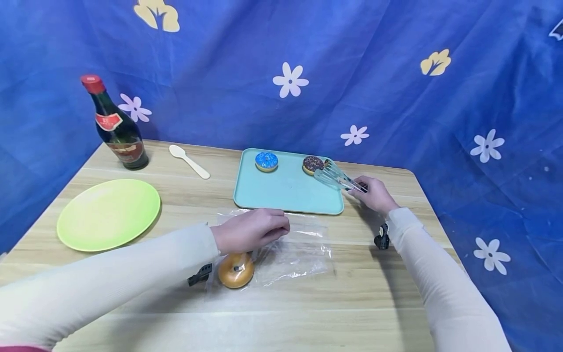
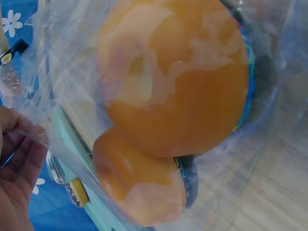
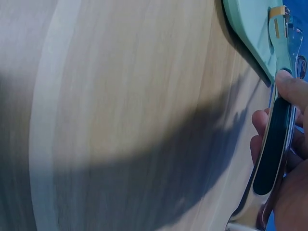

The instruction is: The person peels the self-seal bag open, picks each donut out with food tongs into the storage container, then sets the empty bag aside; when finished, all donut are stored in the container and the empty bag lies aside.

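My left hand [image 1: 252,230] pinches the upper edge of a clear plastic bag [image 1: 303,252] lying on the table. Through the plastic shows a golden-brown doughnut [image 1: 225,275]; the left wrist view shows two, one large in front [image 2: 192,101] and a second [image 2: 139,187] partly behind it. My right hand [image 1: 376,195] grips metal tongs by their dark-inlaid handle [image 3: 272,154]. The slotted heads of the tongs [image 1: 333,176] are at the right edge of a chocolate doughnut with sprinkles [image 1: 310,164], on a mint-green tray [image 1: 286,190]. A blue-iced doughnut [image 1: 261,160] sits left of it.
A lime-green plate [image 1: 110,215] is on the left, with a dark bottle with a red cap [image 1: 119,129] behind it. Near the back edge lies a white spoon [image 1: 193,165]. A blue flowered curtain [image 1: 246,73] hangs behind and at the right of the wooden table [image 1: 308,318].
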The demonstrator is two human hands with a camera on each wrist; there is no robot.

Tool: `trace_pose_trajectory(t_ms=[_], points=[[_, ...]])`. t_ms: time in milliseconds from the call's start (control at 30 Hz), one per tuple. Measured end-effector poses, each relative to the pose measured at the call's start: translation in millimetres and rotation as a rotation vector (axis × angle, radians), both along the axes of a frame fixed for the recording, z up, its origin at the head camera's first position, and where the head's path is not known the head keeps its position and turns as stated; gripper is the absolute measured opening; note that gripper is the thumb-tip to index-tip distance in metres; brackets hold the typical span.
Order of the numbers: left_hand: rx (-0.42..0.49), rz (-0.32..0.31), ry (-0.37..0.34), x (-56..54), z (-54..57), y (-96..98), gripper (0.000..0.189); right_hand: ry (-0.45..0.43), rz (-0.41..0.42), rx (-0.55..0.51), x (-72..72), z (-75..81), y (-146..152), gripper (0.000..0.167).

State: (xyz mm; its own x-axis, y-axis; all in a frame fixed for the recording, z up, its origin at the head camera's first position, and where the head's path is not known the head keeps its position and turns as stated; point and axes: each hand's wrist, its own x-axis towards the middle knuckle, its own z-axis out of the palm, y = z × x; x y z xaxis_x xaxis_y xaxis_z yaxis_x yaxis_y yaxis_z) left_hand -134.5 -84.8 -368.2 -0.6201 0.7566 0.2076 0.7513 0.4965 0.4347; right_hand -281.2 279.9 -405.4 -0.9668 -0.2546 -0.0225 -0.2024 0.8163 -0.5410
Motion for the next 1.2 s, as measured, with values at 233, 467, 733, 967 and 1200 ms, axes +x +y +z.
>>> trace_pose_trajectory(t_ms=[233, 467, 733, 967, 1200], points=[[0.026, 0.001, 0.020, -0.3, 0.2, -1.9, 0.009, 0.052, 0.044, -0.012, 4.0, 9.2, 13.2, 0.037], [0.045, 0.002, 0.024, 0.6, 2.3, -5.6, 0.010, 0.072, 0.141, -0.003, 24.4, 24.4, 21.7, 0.040], [0.040, 0.009, 0.022, 2.0, 3.5, -6.7, 0.010, 0.074, 0.230, -0.034, 60.8, 30.9, 34.1, 0.037], [0.041, 0.008, 0.017, 2.4, 2.9, -7.5, 0.010, 0.072, 0.238, -0.032, 93.8, 28.6, 46.5, 0.036], [0.036, 0.019, -0.005, 4.8, 1.1, -8.1, 0.009, 0.074, 0.270, -0.007, 118.4, 24.8, 52.8, 0.034]])
